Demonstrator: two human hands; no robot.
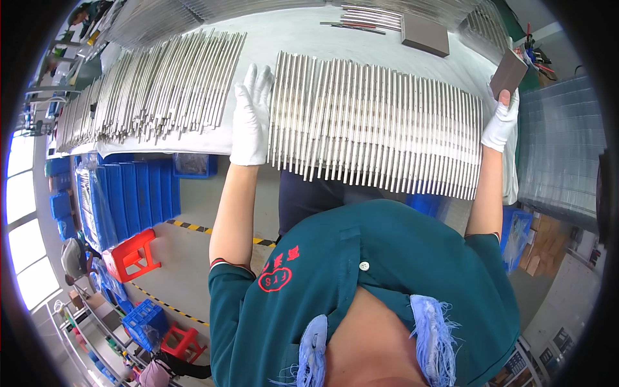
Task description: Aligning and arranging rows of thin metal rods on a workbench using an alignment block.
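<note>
A wide row of silvery metal rods [374, 122] lies side by side on the white-covered table, overhanging its near edge. At the row's left end my left hand [250, 122], in a white glove, stands with fingers stretched out along the outermost rod. My right hand [501, 126], also gloved but with a bare thumb tip, is at the row's right end. It grips a flat grey-brown block [508, 74], tilted up above the table's right side. The fingers behind that block are mostly hidden.
More metal rods [174, 84] lie unevenly at the left. Another grey-brown block [425, 35] and several loose rods [371, 16] are at the back. Clear plastic-wrapped stacks [558, 142] stand at the right. Blue crates [132, 200] and a red stool [132, 256] are on the floor.
</note>
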